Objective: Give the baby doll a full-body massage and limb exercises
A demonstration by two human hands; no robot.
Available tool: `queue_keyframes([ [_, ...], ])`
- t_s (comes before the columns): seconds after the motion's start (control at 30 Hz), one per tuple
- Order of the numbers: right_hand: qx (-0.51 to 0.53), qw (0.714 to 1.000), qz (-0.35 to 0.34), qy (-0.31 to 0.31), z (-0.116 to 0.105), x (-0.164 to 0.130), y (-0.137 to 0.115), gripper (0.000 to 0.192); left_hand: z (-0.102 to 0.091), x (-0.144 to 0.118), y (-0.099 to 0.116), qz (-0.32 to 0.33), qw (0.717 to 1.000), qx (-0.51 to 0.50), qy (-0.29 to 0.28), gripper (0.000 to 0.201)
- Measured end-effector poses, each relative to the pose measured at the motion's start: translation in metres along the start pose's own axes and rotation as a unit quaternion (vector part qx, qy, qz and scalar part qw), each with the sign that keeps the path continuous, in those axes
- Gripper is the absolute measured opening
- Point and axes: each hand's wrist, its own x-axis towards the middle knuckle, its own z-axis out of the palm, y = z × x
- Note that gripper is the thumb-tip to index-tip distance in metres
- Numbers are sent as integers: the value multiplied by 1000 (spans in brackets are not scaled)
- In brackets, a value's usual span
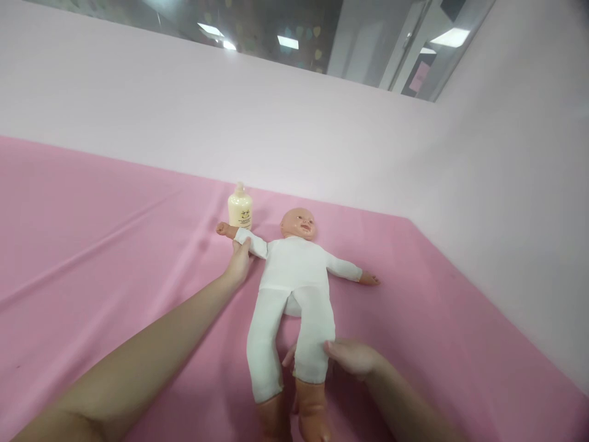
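Note:
A baby doll (297, 264) with a white cloth body lies on its back on the pink sheet, head away from me and arms spread. My left hand (239, 261) grips the doll's arm on the left, near its wrist, with the thumb on top. Around the doll's lower leg on the right, my right hand (353, 357) is closed, its thumb above and fingertips showing between the legs. Just beyond the doll's left-side hand stands a cream-coloured pump bottle (240, 209) with a dark printed label.
The pink sheet (115, 245) has long creases on the left. White walls (184, 123) rise behind it and along the right side. A window (276, 31) with light reflections is set in the far wall.

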Motion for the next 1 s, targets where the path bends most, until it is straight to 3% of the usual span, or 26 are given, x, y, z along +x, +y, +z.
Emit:
queue_keyframes([
  [0.1, 27, 999, 8, 31, 2, 0, 4, 88, 0, 3, -1, 12, 1000, -17, 21, 50],
  [0.23, 103, 993, 31, 58, 3, 0, 6, 89, -1, 7, 1, -32, 998, -42, 40, 41],
  [0.4, 126, 989, 48, 69, -1, 0, 12, 81, 0, 9, 6, -85, 989, -102, 62, 36],
  [0.67, 135, 977, 157, 46, -8, 3, 20, 70, -1, 5, 9, -94, 988, -120, 25, 28],
  [0.83, 98, 983, 145, 50, -18, -3, 14, 57, 2, 4, 8, -67, 991, -112, 2, 14],
  [1.0, 21, 983, 134, 125, -37, -16, 2, 48, 4, 4, 4, -97, 992, -76, -29, 13],
])
